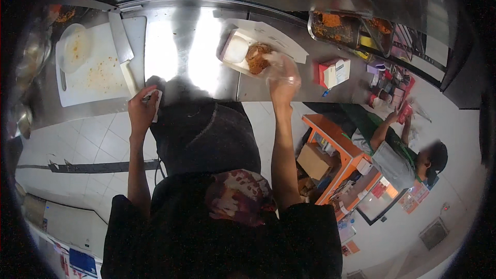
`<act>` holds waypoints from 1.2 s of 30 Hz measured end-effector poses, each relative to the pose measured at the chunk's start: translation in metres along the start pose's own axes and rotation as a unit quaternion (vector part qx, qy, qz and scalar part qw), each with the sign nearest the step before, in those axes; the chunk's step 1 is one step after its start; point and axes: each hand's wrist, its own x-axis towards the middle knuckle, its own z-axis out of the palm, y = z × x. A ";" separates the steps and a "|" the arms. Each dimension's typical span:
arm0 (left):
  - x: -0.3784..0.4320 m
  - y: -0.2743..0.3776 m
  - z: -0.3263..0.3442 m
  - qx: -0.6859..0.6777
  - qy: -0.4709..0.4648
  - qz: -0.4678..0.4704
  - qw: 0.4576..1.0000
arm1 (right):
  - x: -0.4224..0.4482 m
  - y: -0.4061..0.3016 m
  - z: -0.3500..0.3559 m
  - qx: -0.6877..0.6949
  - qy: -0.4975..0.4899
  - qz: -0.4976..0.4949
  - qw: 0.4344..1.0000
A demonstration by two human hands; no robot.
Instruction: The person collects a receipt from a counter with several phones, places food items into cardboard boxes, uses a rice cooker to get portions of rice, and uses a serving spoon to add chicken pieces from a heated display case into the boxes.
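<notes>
My right hand (284,73), in a clear plastic glove, reaches into an open paper food box (267,33) and its fingers are at the browned, breaded food (256,58). Whether they grip it cannot be made out. A white rounded portion, seemingly rice, (236,49) lies beside that food in the box. At the counter's front edge, my left hand (142,106) is bare and holds a small white object (157,105) with dark markings. Near it, a large knife (122,42) with a white handle rests on a white cutting board (102,75) strewn with orange crumbs.
A translucent plastic bowl or lid (75,48) lies on the board's left part. Metal trays (312,33) with orange crumbs stand at the back right. A red and white carton (334,73) sits right of the food box. Farther right, a co-worker (391,159) holds a red item.
</notes>
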 end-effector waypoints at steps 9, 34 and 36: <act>0.010 0.015 0.006 -0.015 0.003 0.055 0.998 | 0.009 0.024 0.049 -0.154 -0.108 0.013 0.982; 0.001 0.009 -0.002 0.016 -0.026 -0.019 0.999 | 0.024 0.046 0.027 -0.181 -0.153 -0.060 0.970; 0.001 0.000 0.002 0.024 -0.004 0.024 0.999 | 0.024 0.047 0.020 -0.109 -0.182 -0.024 0.977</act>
